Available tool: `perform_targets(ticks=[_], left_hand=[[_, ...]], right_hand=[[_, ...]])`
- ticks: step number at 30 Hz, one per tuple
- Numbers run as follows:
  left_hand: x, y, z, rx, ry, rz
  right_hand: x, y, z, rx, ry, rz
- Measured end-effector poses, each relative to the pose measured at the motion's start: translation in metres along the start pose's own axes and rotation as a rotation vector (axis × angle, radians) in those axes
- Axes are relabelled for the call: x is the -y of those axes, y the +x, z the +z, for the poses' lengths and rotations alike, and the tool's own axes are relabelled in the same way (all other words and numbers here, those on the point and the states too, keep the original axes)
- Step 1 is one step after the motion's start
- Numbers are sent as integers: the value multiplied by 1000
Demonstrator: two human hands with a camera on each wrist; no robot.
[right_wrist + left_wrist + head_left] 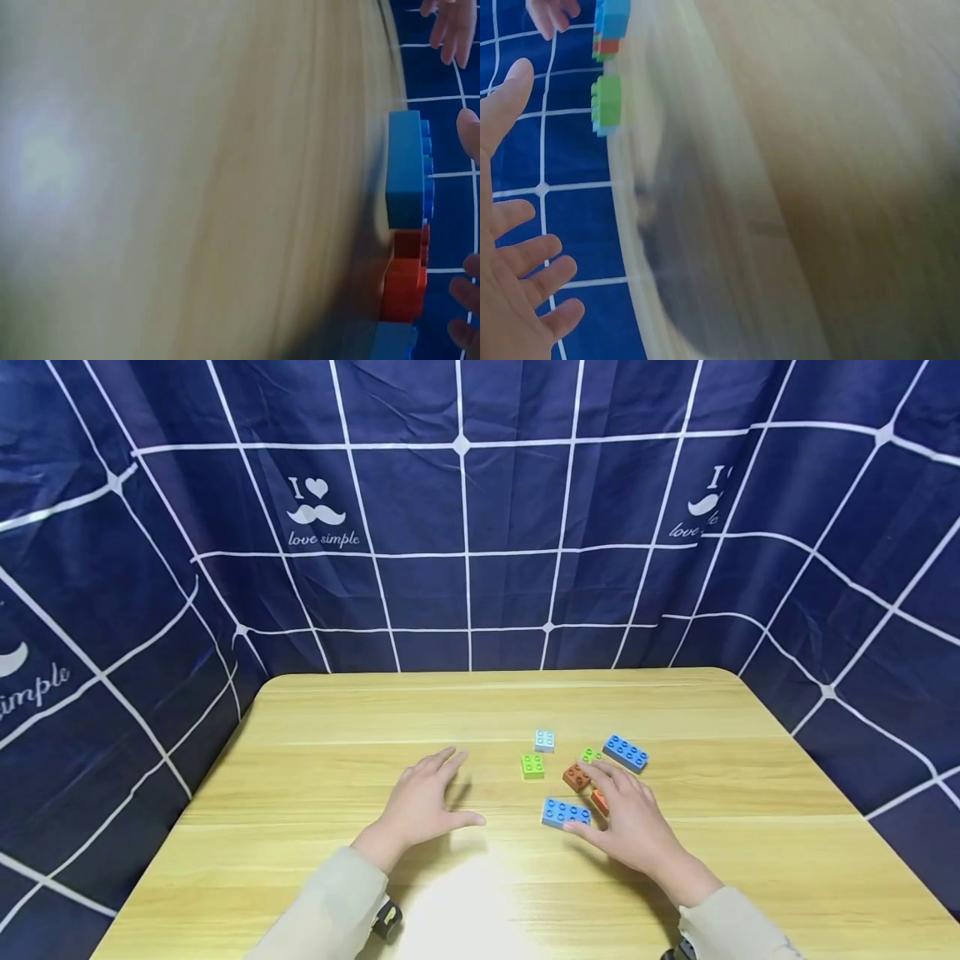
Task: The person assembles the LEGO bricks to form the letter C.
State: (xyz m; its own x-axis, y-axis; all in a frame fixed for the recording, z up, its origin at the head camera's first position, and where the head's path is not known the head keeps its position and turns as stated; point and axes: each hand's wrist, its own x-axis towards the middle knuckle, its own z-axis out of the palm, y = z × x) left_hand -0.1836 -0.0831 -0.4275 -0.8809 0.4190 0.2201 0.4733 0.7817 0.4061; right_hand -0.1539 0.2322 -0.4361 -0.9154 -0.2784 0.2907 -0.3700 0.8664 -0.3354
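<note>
My right hand (630,817) hovers over the building bricks, fingers spread and nothing gripped. Its thumb tip lies near a blue eight-stud brick (558,811), and its fingertips reach over a brown brick (574,777). An orange brick (598,802) is partly hidden under this hand. Past the fingertips a green brick (591,755) shows in part. Another green brick (532,767) and a pale blue brick (544,741) lie left of these. In the left wrist view, my left hand (517,270) has its fingers parted and holds nothing; it is left of the bricks.
A second long blue brick (626,753) lies at the back right of the group. Everything rests on a wood-grain table (337,718) with rounded far corners. Dark blue curtains (510,502) with white grid lines hang behind and at both sides.
</note>
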Motion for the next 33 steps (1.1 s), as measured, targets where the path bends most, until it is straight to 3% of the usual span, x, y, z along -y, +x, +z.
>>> perform_targets(ticks=[11,22,33], left_hand=[[-17,18,19,17,-236,69],[-39,32,41,137,-498,12],[-50,41,63,185,-611,7]], right_hand=[[-8,-8,1,-18,56,-56],[-9,-13,9,-37,92,-59],[-9,-14,16,-32,139,-8]])
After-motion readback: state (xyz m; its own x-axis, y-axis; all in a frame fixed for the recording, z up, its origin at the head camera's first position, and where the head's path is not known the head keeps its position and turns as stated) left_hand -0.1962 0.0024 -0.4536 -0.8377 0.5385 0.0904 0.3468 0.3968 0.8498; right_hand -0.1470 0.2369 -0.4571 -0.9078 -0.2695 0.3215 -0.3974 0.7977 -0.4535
